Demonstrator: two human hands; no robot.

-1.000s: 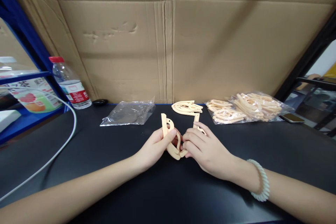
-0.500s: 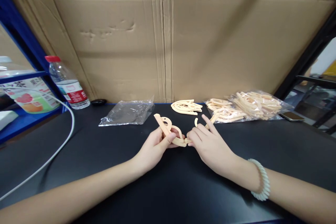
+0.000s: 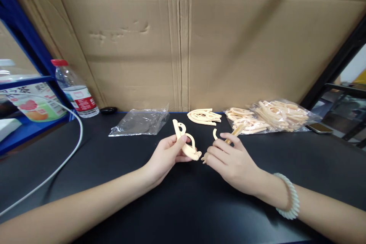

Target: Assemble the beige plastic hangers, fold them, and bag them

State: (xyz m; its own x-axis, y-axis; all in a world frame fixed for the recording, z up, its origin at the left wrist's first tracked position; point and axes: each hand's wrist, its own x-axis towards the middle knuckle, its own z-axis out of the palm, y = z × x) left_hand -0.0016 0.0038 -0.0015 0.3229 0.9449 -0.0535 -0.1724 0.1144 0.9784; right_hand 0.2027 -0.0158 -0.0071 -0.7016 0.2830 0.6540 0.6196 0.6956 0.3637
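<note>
My left hand is closed around a beige plastic folding hanger, thumb on top; its straight bar points up and curved loops show beside it. My right hand has its fingers curled around another beige hanger piece. A straight bar and a hooked end stick out above the knuckles, and a small tip shows below the fingers at the left. A narrow gap lies between the two pieces. Behind the hands, a small stack of beige folded hangers rests on the black table.
Clear bags of beige hangers lie at the back right, beside a phone. A flat clear plastic bag lies back left. A red-capped bottle, a black mouse-like object and a white cable are at left. Cardboard stands behind.
My hands have moved slightly apart, and a gap has opened between the two hanger pieces. The left piece has tilted more upright. My right index finger, stretched out before, has curled in.
</note>
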